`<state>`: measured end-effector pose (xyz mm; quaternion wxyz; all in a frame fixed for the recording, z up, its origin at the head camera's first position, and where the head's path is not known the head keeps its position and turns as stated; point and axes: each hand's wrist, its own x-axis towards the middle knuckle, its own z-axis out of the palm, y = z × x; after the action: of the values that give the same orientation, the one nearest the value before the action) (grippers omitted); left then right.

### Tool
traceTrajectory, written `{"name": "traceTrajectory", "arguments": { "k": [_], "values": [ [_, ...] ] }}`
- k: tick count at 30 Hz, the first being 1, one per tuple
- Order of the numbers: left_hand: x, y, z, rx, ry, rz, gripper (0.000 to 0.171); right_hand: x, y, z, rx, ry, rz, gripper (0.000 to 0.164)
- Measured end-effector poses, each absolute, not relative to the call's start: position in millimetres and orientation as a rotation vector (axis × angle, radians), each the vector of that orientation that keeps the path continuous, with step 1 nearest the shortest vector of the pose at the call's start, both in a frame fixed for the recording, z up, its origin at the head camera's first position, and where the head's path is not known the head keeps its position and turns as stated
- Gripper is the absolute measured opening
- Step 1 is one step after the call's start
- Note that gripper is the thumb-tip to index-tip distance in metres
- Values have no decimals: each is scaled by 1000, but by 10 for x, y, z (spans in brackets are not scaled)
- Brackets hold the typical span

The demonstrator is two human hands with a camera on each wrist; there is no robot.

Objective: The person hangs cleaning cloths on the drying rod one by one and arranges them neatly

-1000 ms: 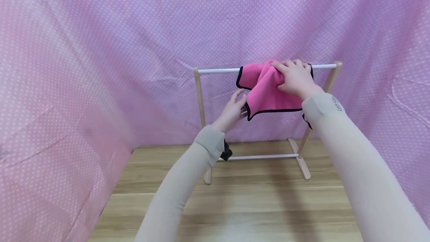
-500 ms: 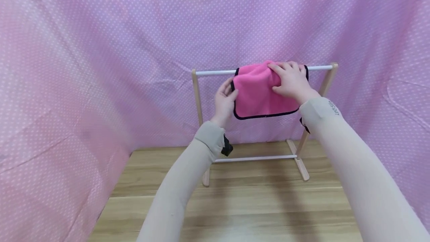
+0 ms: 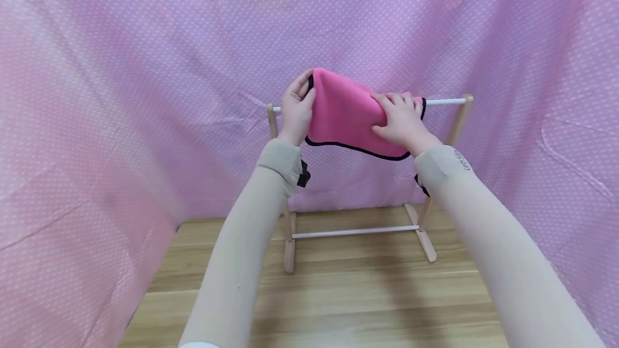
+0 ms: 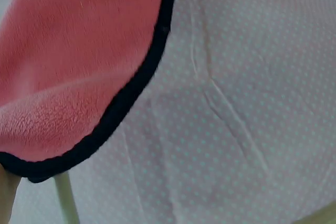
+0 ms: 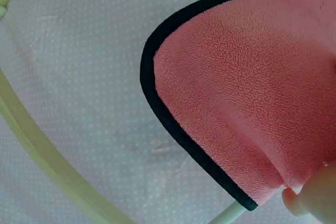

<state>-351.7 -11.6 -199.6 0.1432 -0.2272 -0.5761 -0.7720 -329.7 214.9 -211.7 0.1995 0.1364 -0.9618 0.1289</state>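
Note:
A pink towel with black trim [image 3: 338, 114] hangs over the upper white bar [image 3: 445, 102] of a small wooden rack. My left hand [image 3: 296, 109] pinches its left edge between thumb and fingers, lifting that side above the bar. The fleecy underside and a rounded corner of the towel [image 4: 79, 51] fill the left wrist view's upper left. Across the towel's right part lies my right hand [image 3: 401, 122], fingers spread over the bar and thumb apart on the front. In the right wrist view, a fingertip [image 5: 315, 195] sits beside the towel's fold.
The rack's wooden right post [image 3: 459, 120] and left foot [image 3: 289, 255] stand on a wood-grain tabletop [image 3: 348, 305]. A lower white bar [image 3: 353, 232] joins the sides. Behind and beside hangs a pink dotted curtain [image 3: 217, 69].
My left hand has taken the towel's front left edge and moved up and left, unfolding and stretching it. The right hand has stayed on the towel at the bar.

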Motion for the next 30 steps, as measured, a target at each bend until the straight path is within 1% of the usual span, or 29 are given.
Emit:
{"name": "traceTrajectory", "arguments": {
  "k": [5,11,13,15,19,22,24,30],
  "values": [
    [-3518,-179,-1938,-656,-1675,-2222,43,-3298,2200,-2107,363,-2668,416,71],
    [-3678,-185,-1862,-736,-1517,-2253,41,-3303,2234,-2111,292,-2642,474,66],
    [-3718,-211,-1871,-700,-1524,-2237,40,-3300,2235,-2118,264,-2648,504,65],
    [-3742,-241,-1905,-610,-1570,-2229,40,-3290,2246,-2126,249,-2652,528,66],
    [-3731,-313,-1989,-450,-1674,-2214,39,-3263,2275,-2148,253,-2657,566,70],
    [-3704,-328,-2055,-398,-1729,-2213,39,-3247,2343,-2174,249,-2607,626,69],
    [-3687,-346,-2111,-373,-1789,-2183,40,-3245,2387,-2205,230,-2515,704,64],
    [-3634,-459,-2286,-369,-1918,-2028,38,-3266,2487,-2357,71,-2165,943,41]
  ]
}}
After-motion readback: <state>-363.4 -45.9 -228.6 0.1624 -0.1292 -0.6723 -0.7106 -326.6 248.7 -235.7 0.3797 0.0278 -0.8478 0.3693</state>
